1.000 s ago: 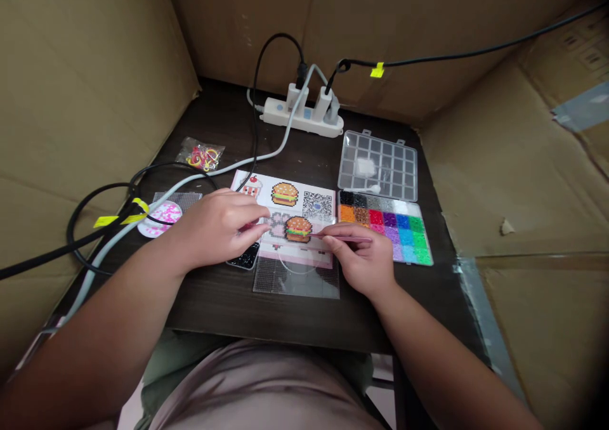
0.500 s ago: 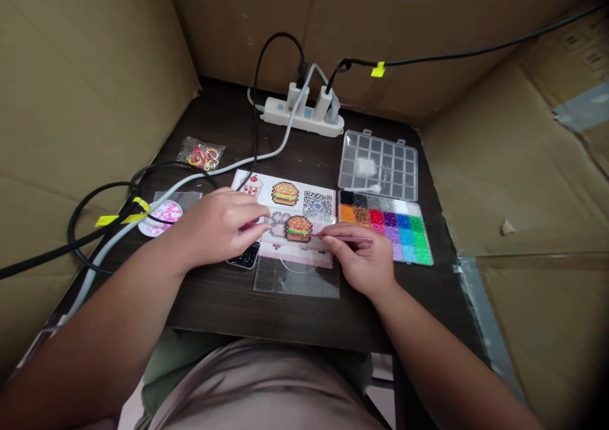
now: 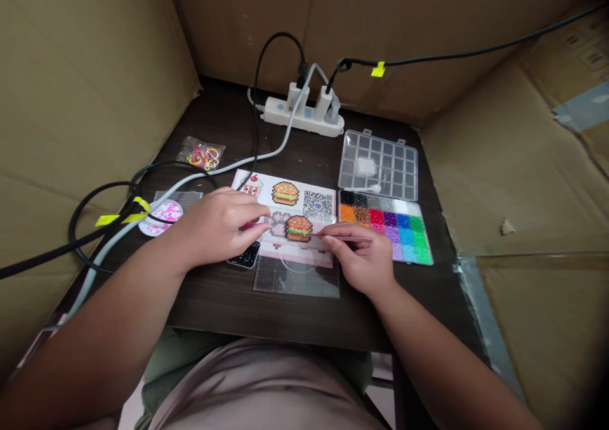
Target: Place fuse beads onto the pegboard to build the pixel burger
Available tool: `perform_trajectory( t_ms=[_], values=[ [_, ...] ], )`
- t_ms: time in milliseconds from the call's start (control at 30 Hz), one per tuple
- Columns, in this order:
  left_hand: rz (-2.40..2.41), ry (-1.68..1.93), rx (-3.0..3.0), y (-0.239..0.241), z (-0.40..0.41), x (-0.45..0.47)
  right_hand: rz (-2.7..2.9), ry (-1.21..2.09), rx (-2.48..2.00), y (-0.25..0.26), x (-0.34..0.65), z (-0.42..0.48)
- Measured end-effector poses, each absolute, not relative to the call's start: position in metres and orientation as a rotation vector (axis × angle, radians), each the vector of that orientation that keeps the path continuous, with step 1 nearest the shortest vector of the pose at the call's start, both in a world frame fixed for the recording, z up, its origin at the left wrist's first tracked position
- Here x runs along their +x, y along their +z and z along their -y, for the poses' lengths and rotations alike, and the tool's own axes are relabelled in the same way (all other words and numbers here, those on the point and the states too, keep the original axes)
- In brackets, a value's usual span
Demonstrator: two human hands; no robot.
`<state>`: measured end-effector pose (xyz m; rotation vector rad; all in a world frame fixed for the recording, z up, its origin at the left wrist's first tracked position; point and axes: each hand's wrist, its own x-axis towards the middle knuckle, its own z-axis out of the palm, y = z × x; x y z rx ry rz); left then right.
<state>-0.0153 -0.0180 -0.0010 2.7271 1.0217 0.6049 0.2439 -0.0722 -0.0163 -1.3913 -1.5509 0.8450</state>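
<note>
A clear pegboard [image 3: 297, 284] lies over a printed pattern sheet [image 3: 328, 195]. On the board sits a burger made of small fuse beads [image 3: 299, 229], with orange, green and brown rows and a dark outline. My right hand [image 3: 364, 252] grips thin pinkish tweezers [image 3: 349, 238], whose tip is at the burger's right edge. At the board's left side is my left hand [image 3: 228, 224], thumb and forefinger apart, fingertips near its edge. Partly under that hand is a small tray of black beads [image 3: 246, 256].
An open bead case [image 3: 383, 227] with many colours stands right, its clear lid [image 3: 378, 163] raised behind. A power strip [image 3: 302, 118] with cables is at the back. Left are a bag of coloured rings [image 3: 202, 155], a round dish of pink beads [image 3: 162, 218] and looped cables.
Almost nothing differs. Both hands, the tweezers and the bead burger stay in about the same places.
</note>
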Motion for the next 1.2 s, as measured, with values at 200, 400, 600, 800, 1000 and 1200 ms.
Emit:
perform_trajectory(
  t_ms=[200,400,600,800,1000,1200],
  values=[
    [-0.991,0.638,2.74,-0.0016,0.0173,-0.0145,1.57,0.826,-1.373,-0.0167,0.2441,0.0721],
    [-0.984,0.655,2.74,-0.0014,0.018,-0.0157,1.569,0.807,-1.354,-0.0184,0.2451,0.0712],
    [-0.991,0.641,2.74,-0.0013,0.0183,-0.0154,1.566,0.807,-1.343,-0.0187,0.2446,0.0713],
    [-0.991,0.635,2.754,-0.0014,0.0174,-0.0146,1.573,0.795,-1.343,-0.0193,0.2449,0.0715],
    [-1.003,0.606,2.744,-0.0019,0.0173,-0.0155,1.577,0.802,-1.332,-0.0201,0.2459,0.071],
    [-1.001,0.609,2.743,-0.0024,0.0178,-0.016,1.583,0.805,-1.324,-0.0198,0.246,0.071]
  ],
)
